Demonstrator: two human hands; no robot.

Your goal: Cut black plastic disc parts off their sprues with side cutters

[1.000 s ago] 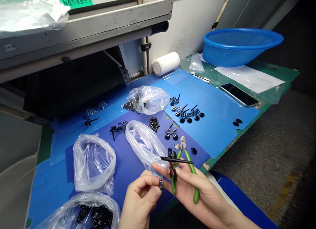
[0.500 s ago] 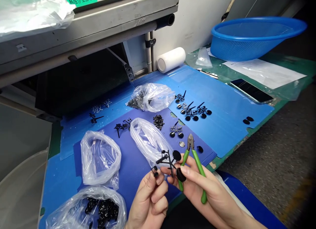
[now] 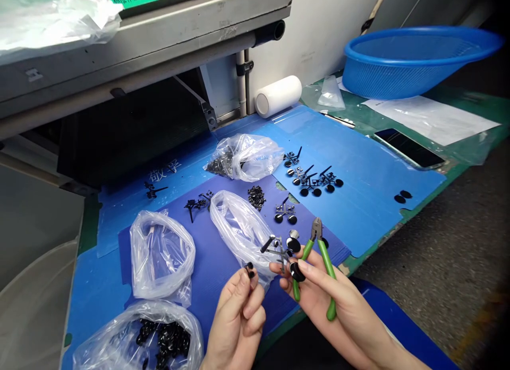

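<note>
**Left hand (image 3: 235, 322) pinches, right hand (image 3: 319, 295) holds cutters (image 3: 327, 269)**

The left thumb and fingertips are closed on one small black part (image 3: 249, 270). The right hand wraps the cutters' two green handles, jaws pointing away, and its fingers also grip one black sprue (image 3: 279, 249) bearing round discs. Both hands hover near the front edge of the darker blue sheet (image 3: 207, 285).

Four clear plastic bags surround them. The middle bag (image 3: 239, 232) sits just beside the sprue, the left bag (image 3: 161, 255) is farther off, the front bag (image 3: 139, 341) holds black parts, and the rear bag (image 3: 245, 158) holds more. One loose pile of black parts (image 3: 257, 197) lies between the sprue and the rear bag.

Toward the far corner of the blue board (image 3: 358, 200) are one blue basket (image 3: 418, 72), one phone (image 3: 408, 148), and one white roll (image 3: 278, 96).
</note>
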